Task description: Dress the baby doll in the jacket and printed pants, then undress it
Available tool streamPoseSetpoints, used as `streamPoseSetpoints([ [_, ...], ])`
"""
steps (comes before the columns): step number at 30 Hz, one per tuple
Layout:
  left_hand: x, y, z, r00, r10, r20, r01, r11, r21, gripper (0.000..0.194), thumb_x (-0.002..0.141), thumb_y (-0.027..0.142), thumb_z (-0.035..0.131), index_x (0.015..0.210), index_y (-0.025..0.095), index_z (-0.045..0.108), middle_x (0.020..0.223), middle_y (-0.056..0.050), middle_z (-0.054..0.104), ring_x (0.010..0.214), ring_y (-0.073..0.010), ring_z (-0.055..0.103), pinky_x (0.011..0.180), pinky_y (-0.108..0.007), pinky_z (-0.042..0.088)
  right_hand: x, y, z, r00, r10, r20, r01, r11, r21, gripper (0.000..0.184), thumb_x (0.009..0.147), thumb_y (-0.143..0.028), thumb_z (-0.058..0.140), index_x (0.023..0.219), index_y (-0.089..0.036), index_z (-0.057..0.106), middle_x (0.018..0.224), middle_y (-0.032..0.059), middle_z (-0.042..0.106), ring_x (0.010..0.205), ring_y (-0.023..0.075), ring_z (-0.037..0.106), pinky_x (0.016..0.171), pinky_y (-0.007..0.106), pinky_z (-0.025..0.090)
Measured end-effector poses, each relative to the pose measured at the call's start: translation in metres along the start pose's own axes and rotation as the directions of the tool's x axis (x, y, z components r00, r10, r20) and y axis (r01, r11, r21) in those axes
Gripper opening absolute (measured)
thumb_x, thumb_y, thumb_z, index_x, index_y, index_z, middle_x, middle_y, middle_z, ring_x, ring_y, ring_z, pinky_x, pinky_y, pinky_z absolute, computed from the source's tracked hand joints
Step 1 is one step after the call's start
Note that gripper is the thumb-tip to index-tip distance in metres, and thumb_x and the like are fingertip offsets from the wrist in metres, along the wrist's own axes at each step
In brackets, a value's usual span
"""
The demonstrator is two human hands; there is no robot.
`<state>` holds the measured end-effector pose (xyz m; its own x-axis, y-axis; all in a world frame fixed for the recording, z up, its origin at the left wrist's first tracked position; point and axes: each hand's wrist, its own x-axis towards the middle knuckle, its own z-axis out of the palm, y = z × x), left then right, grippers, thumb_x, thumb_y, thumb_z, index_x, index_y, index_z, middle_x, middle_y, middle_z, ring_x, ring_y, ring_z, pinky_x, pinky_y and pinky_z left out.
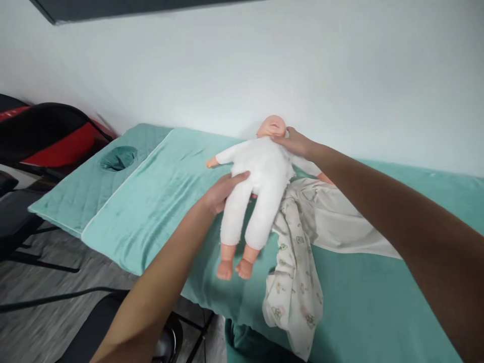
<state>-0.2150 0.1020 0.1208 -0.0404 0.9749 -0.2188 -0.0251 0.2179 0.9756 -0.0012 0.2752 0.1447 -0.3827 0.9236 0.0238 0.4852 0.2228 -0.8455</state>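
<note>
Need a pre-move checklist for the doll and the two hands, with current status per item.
1. Left hand on the doll: ok, thumb over the hip, a fingertip showing between the legs.
2. Right hand on the doll: ok, at the shoulder and neck, thumb in front.
3. Doll's weight off the bed: cannot tell, the underside is hidden.
4. Patterned cloth well apart from the doll: not ok, it lies right beside one leg.
5. Doll away from the hole in the bed: ok, well apart.
</note>
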Motion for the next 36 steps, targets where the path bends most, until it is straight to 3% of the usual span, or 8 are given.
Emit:
streamPoseSetpoints([
  [7,0.03,-0.038,-0.066,0.987,-0.158,0.015,0.157,0.987,0.042,0.056,0.078,0.069,0.069,0.088,0.013,0.072,0.074,-0.014,0.074,0.081,-0.0298,0.071,0.079,-0.055,0.057,0.049,-0.008,0.068,0.975,-0.181,0.131,0.173,0.982,0.071,0.066,0.084,-0.048,0.069,0.138,-0.013,0.054,0.148,0.0158,0.056,0.136,0.0281,0.053,0.118,0.045,0.04],
  [13,0.02,-0.036,-0.066,0.981,-0.045,-0.188,0.085,0.974,0.211,0.059,0.081,0.068,0.066,0.105,0.014,0.069,0.089,-0.011,0.075,0.088,-0.0269,0.068,0.085,-0.048,0.055,0.021,0.057,0.016,0.986,0.164,0.026,-0.152,0.956,-0.25,0.086,0.09,-0.076,0.04,0.147,-0.013,0.042,0.134,0.02,0.065,0.115,0.0308,0.066,0.096,0.045,0.054],
  [17,-0.024,-0.025,-0.022,0.742,0.484,-0.464,-0.05,0.73,0.682,0.04,0.087,0.053,0.061,0.108,0.019,0.063,0.104,-0.01,0.071,0.1,-0.0265,0.065,0.093,-0.043,0.05,-0.038,0.111,-0.052,0.964,0.252,-0.088,-0.257,0.79,-0.557,0.059,0.096,-0.065,0.032,0.092,-0.017,0.066,0.102,0.0186,0.074,0.1,0.0319,0.068,0.092,0.043,0.048],
  [21,-0.072,-0.042,0.06,0.985,0.168,-0.03,-0.077,0.596,0.799,0.042,0.091,0.061,0.051,0.102,0.022,0.063,0.083,-0.009,0.071,0.081,-0.0281,0.069,0.078,-0.039,0.05,-0.1,0.128,-0.093,0.954,0.298,0.038,-0.175,0.653,-0.736,0.052,0.089,-0.07,0.044,0.083,-0.022,0.064,0.095,0.013,0.073,0.09,0.0314,0.066,0.078,0.04,0.047],
  [24,-0.084,-0.065,0.112,1.0,0.004,0.03,-0.027,0.553,0.833,0.058,0.082,0.056,0.066,0.123,0.016,0.057,0.114,-0.02,0.07,0.102,-0.0357,0.069,0.084,-0.042,0.05,-0.131,0.118,-0.096,0.941,0.293,0.17,-0.053,0.623,-0.78,0.039,0.086,-0.06,0.054,0.094,-0.024,0.068,0.1,0.0105,0.073,0.088,0.0295,0.065,0.075,0.038,0.046],
  [28,-0.096,-0.075,0.147,0.99,0.114,0.086,-0.141,0.694,0.706,0.047,0.081,0.022,0.063,0.127,0.015,0.055,0.121,-0.015,0.069,0.109,-0.0292,0.066,0.094,-0.039,0.049,-0.168,0.086,-0.084,0.985,0.101,0.142,0.036,0.678,-0.734,0.035,0.089,-0.042,0.05,0.113,-0.024,0.07,0.114,0.0108,0.073,0.101,0.0315,0.065,0.083,0.04,0.046],
  [32,-0.139,-0.058,0.162,0.825,0.467,0.32,-0.565,0.659,0.496,0.036,0.08,0.009,0.055,0.113,0.023,0.063,0.113,-0.005,0.068,0.105,-0.0202,0.063,0.097,-0.033,0.048,-0.231,0.032,-0.07,0.98,-0.177,0.088,0.198,0.844,-0.498,0.032,0.088,-0.038,0.052,0.107,-0.024,0.074,0.117,0.0047,0.075,0.107,0.0277,0.066,0.093,0.037,0.046],
  [36,-0.19,-0.034,0.172,0.67,0.733,0.119,-0.622,0.466,0.629,0.035,0.084,0.015,0.058,0.118,0.021,0.057,0.123,-0.011,0.061,0.117,-0.0254,0.056,0.102,-0.039,0.045,-0.318,-0.035,-0.061,0.924,-0.297,0.24,0.363,0.878,-0.312,0.025,0.087,-0.036,0.056,0.096,-0.024,0.076,0.104,-0.0006,0.077,0.097,0.0218,0.068,0.084,0.031,0.047],
])
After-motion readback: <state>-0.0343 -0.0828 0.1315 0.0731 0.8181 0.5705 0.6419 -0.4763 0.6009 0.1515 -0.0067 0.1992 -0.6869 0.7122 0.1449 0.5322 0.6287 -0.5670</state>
